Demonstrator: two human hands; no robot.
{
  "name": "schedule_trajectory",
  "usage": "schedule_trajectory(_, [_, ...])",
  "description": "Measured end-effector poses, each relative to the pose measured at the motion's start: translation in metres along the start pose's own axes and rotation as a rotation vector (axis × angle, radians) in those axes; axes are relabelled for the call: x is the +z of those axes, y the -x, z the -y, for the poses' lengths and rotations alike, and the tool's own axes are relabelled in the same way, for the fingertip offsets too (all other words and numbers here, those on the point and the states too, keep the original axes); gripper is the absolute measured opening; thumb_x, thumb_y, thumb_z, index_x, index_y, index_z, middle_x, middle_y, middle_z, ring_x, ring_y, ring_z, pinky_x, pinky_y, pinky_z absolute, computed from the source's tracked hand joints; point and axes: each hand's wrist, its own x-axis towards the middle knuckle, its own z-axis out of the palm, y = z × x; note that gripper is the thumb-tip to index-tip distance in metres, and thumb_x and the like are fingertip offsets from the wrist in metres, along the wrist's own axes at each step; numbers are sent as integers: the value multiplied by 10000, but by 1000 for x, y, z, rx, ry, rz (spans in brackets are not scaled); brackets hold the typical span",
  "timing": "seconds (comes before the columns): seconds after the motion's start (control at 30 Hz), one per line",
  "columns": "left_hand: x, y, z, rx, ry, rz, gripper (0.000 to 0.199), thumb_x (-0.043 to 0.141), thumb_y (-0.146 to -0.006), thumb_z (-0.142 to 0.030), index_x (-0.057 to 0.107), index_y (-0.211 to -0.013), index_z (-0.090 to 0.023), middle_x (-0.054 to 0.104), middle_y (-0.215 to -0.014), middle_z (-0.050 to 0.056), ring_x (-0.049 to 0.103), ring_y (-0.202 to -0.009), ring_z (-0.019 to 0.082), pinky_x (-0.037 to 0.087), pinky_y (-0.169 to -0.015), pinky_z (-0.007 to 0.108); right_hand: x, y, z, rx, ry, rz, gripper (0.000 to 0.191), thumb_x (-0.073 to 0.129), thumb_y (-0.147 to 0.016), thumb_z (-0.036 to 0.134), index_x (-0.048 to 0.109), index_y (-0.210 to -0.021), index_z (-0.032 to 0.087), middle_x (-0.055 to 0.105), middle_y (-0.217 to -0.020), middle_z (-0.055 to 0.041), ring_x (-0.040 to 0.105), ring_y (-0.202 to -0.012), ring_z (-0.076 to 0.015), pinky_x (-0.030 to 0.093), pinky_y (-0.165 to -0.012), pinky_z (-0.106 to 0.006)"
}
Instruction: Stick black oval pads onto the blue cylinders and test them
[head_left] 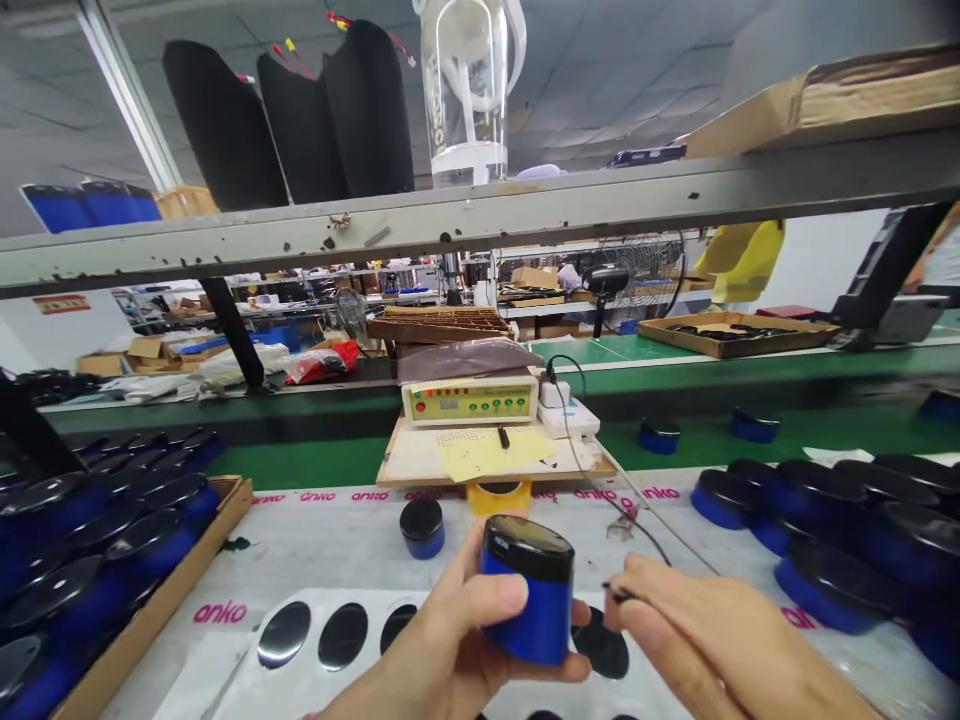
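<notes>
My left hand [457, 630] is wrapped around a blue cylindrical device [529, 610] with a glossy black top, tilted a little toward me. Just right of it, my right hand [697, 630] pinches a small black tip [618, 592], apart from the device. This looks like the end of the black cable [646, 528] that runs down behind the hand, though its shape is too small to make out. Below both hands lies a white sheet of round glossy black stickers [343, 636]. A shorter blue unit with a black top [422, 528] stands beyond my left hand.
A cardboard tray [199, 560] of blue units borders the left. More blue units [832, 570] crowd the right. Ahead, a tester box [470, 400] with lit buttons sits on a wooden board [412, 455]. A metal shelf [600, 207] crosses overhead.
</notes>
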Motion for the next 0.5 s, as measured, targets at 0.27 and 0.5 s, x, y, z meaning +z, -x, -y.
schedule_trajectory(0.27, [-10,-6,10,-60,218,175,487,499,-891,-563,579,-1186,-184,659,-1126,99,670,-927,188,559,-695,273,14,1,15,-101,-139,80,289,398,-998,246,461,-719,206,501,-596,34,487,-498,-94,337,-471,-232])
schedule_trajectory(0.5, [4,0,8,-32,3,-86,444,716,-783,-428,615,-1152,-203,664,-1082,77,624,-988,191,461,-876,297,12,7,20,-62,-58,68,323,422,-986,255,484,-673,198,497,-581,16,467,-494,-113,313,-467,-264])
